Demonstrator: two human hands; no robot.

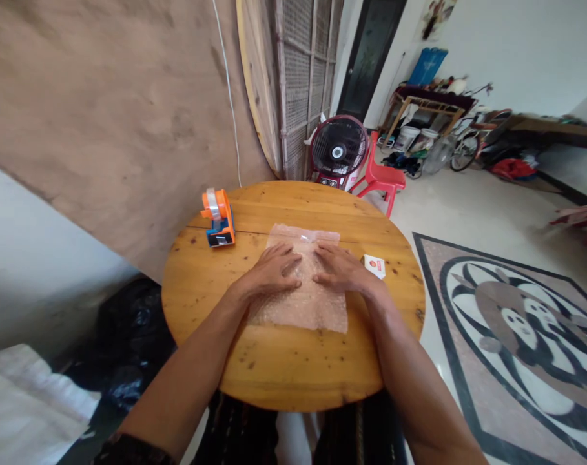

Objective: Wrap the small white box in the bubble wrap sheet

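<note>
A clear sheet of bubble wrap (305,310) lies flat on the round wooden table (293,381). On its left half rests my left hand (274,270), fingers spread and pointing away from me. My right hand (339,266) lies on the right half in the same way, with the fingers apart. Between the two hands a strip of the sheet shows, with a small shiny patch near its far edge. Neither hand grips anything. To the right of my right hand sits a small white box (374,266) with red print.
An orange and blue tape dispenser (219,218) with a roll of clear tape stands at the table's far left. Beyond the table are a fan (339,147) and a red plastic chair (381,173). Black bags (133,323) lie on the left floor.
</note>
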